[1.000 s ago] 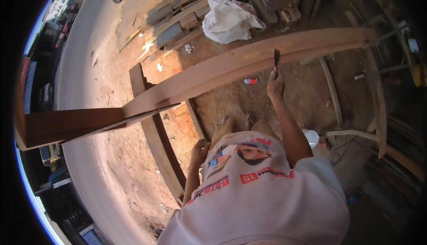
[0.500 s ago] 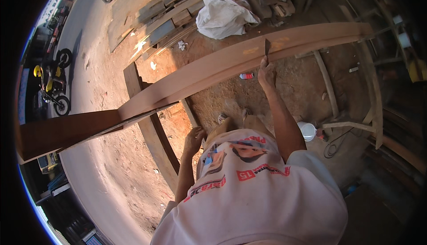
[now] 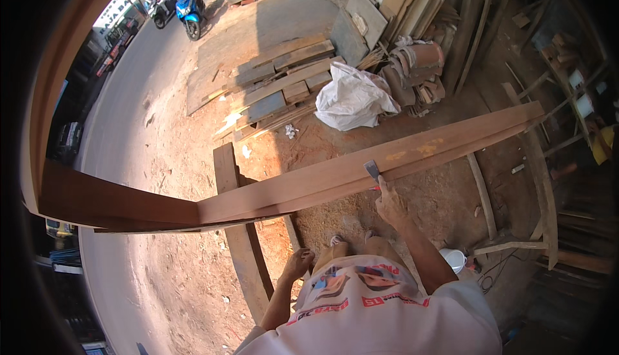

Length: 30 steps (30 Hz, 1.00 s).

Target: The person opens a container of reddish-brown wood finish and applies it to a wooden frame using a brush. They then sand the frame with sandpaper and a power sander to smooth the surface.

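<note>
In my right hand (image 3: 391, 203) is a putty knife (image 3: 372, 169), its flat blade pointing up against the near side of a long brown wooden frame (image 3: 303, 180). Yellowish patches of filler mark the wood just right of the blade. The frame stretches across in front of me and meets another brown member at the far left. My left hand (image 3: 298, 263) hangs low near my left thigh, apart from the frame, with its fingers curled in. Whatever it may hold is hidden.
A timber support (image 3: 242, 239) passes under the frame at left, and a rough wooden trestle (image 3: 545, 194) stands at right. Behind lie a white sack (image 3: 354, 97) and stacked planks (image 3: 284, 91). A white bucket (image 3: 454, 260) sits by my right arm; a blue motorbike (image 3: 189, 10) is parked far left.
My view has tilted up, so the frame and both hands sit lower in the picture. The putty knife has moved left along the wood, away from the yellowish patches.
</note>
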### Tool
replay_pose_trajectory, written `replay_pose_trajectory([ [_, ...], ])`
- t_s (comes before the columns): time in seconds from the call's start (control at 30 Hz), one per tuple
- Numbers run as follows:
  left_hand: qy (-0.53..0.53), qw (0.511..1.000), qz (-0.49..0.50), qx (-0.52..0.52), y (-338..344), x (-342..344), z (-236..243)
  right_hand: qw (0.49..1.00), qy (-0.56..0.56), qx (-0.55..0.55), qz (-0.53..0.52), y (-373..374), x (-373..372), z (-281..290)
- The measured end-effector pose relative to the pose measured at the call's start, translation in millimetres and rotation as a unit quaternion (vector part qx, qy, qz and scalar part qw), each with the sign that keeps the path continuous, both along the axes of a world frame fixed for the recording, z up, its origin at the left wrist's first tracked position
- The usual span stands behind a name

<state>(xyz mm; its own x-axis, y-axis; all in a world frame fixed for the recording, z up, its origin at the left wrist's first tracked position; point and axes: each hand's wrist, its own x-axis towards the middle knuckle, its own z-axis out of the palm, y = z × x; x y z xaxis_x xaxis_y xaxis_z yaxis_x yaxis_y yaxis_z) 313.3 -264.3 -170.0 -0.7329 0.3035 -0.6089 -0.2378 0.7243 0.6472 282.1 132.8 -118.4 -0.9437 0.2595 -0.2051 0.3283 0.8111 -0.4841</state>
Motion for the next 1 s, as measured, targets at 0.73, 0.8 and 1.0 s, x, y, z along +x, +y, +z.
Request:
replay_pose_trajectory([
  [0.73,0.356,0.932,0.018,0.067,173.5,-69.6,109.7,0.711,-0.217,-0.641,0.192,34.3,-43.9,96.8],
  [0.8,0.352,0.923,0.058,0.142,196.7,-68.4,131.2,0.766,-0.201,-0.567,0.226,50.1,-40.8,110.9],
  [1.0,0.118,0.897,0.197,0.377,234.4,-72.7,125.5,0.813,-0.128,-0.517,0.236,100.0,-36.8,110.6],
])
